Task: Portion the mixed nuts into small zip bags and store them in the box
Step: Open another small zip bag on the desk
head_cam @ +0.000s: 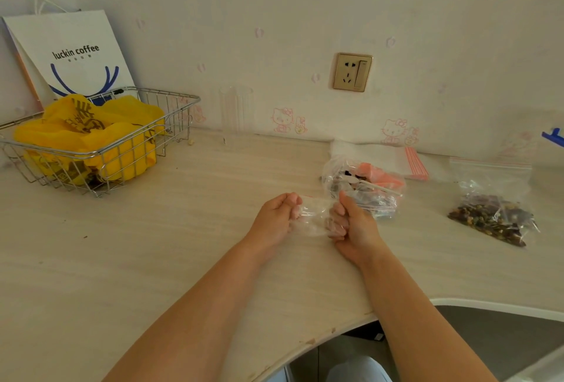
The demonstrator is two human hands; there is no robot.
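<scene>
A small clear zip bag (pixel 312 213) with a red strip at its mouth is stretched between my two hands over the middle of the pale desk (pixel 183 244). My left hand (pixel 276 218) pinches its left side and my right hand (pixel 351 223) grips its right side. Just behind my right hand lies a crumpled clear bag of mixed nuts (pixel 363 184) with a pink scoop and a white spoon in it. Farther right, a filled zip bag of nuts (pixel 491 213) lies flat. A stack of empty red-striped zip bags (pixel 409 161) rests by the wall.
A wire basket (pixel 171 125) with yellow plastic bags stands at the back left, a white coffee paper bag (pixel 70 55) behind it. A clear plastic cup (pixel 236 110) stands by the wall. A wall socket (pixel 352 71) is above. The desk edge curves in at the lower right.
</scene>
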